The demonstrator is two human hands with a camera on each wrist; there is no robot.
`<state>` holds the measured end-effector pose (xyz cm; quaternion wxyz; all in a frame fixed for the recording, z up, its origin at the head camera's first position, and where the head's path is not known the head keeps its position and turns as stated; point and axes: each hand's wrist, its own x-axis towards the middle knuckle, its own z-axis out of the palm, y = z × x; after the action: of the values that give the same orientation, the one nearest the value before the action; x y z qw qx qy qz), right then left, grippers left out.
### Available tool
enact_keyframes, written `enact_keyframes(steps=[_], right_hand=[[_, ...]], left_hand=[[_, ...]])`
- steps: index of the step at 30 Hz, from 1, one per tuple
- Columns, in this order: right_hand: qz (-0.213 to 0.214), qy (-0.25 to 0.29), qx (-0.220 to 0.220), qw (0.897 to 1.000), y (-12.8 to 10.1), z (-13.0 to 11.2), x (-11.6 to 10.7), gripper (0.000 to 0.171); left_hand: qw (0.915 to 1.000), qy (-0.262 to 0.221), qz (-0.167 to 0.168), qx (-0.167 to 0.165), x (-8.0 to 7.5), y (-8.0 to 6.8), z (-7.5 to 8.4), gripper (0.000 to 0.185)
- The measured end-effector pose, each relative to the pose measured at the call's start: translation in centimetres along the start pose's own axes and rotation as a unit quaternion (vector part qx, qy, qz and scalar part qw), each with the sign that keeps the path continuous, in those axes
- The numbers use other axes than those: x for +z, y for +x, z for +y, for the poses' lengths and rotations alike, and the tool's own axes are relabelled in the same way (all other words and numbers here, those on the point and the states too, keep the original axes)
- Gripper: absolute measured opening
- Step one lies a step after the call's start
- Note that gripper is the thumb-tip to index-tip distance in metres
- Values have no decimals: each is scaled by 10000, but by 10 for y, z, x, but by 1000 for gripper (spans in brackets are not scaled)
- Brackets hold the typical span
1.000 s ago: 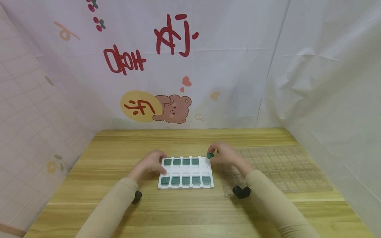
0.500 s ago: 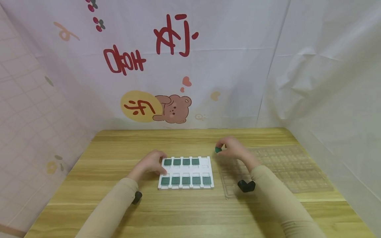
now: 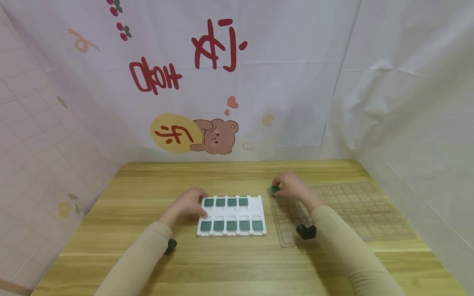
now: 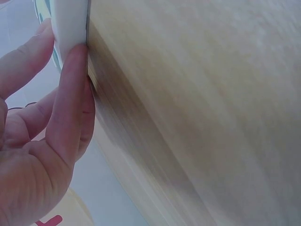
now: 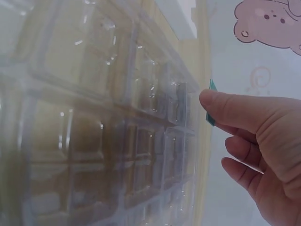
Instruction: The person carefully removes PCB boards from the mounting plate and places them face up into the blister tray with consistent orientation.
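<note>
A white foam-like tray (image 3: 231,213) lies on the table with small green circuit boards in two rows; the far row's rightmost slot holds none. My left hand (image 3: 189,202) grips the tray's left end, thumb on top. In the left wrist view, the left fingers (image 4: 70,103) bend against the tray's white edge (image 4: 70,23). My right hand (image 3: 290,187) pinches one green circuit board (image 3: 274,189) over the far left corner of a clear plastic tray (image 3: 286,237). The right wrist view has this board edge-on between thumb and fingertips.
The clear compartmented plastic (image 3: 355,209) spreads over the right side of the wooden table (image 3: 222,267). White printed curtains (image 3: 289,82) hang behind and at both sides. Each wrist carries a black camera mount.
My right hand has moved right with the green circuit board, from the white tray's far right corner to above the clear tray's corner. The left hand stays put.
</note>
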<state>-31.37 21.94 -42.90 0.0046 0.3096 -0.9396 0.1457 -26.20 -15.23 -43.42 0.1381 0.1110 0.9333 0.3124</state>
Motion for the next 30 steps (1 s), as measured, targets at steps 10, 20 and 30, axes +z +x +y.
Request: enact_keyframes(steps=[10,20,30], right_hand=[[-224,-273,370,9987,0,0,6,18],[-239,-372,373,9983,-1,-1,9,19],[-289,-416,358,9981,-2,-3,5,18]], left_hand=[[9998,-161,-6,74,0,-1,0,62],[9998,-179,-19,42,0,-3,1,63],[9998,-195,-75,54,0,-4,2,64]])
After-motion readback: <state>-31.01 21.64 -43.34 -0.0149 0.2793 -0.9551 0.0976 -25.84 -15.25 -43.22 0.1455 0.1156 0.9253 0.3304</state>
